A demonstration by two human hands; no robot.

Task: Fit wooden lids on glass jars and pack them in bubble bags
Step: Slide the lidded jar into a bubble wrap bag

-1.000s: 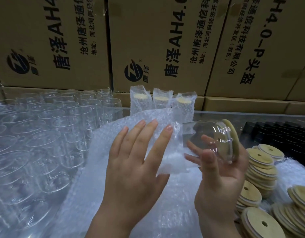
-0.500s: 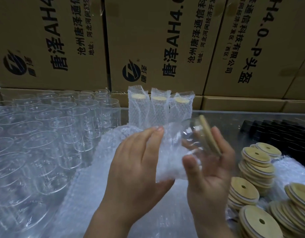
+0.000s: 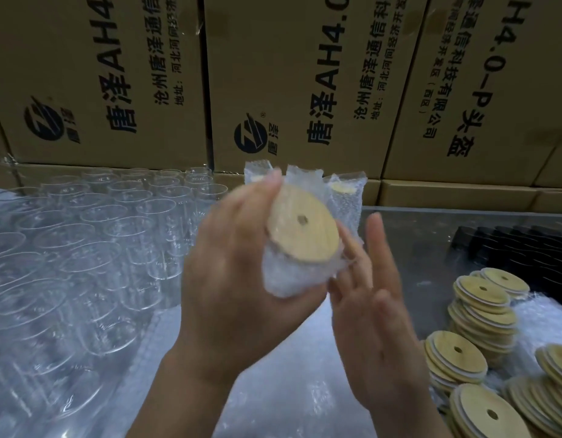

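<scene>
My left hand (image 3: 238, 279) grips a lidded glass jar that sits inside a bubble bag (image 3: 289, 276); its round wooden lid (image 3: 303, 230) with a centre hole faces me. My right hand (image 3: 374, 314) is beside the bag with straight fingers, fingertips touching the bag's right side. Behind stand three packed jars in bubble bags (image 3: 344, 197), partly hidden by my hands. Several bare glass jars (image 3: 83, 248) fill the left. Stacks of wooden lids (image 3: 485, 314) lie at the right.
Printed cardboard boxes (image 3: 305, 83) wall off the back. A pile of bubble bags (image 3: 273, 374) lies under my hands. A black tray (image 3: 513, 251) sits at the right rear on a reflective table (image 3: 412, 235).
The jar went from my right hand into the bubble bag. My left hand now holds the bagged jar, turned lid-up toward me, and my right hand has let go and opened.
</scene>
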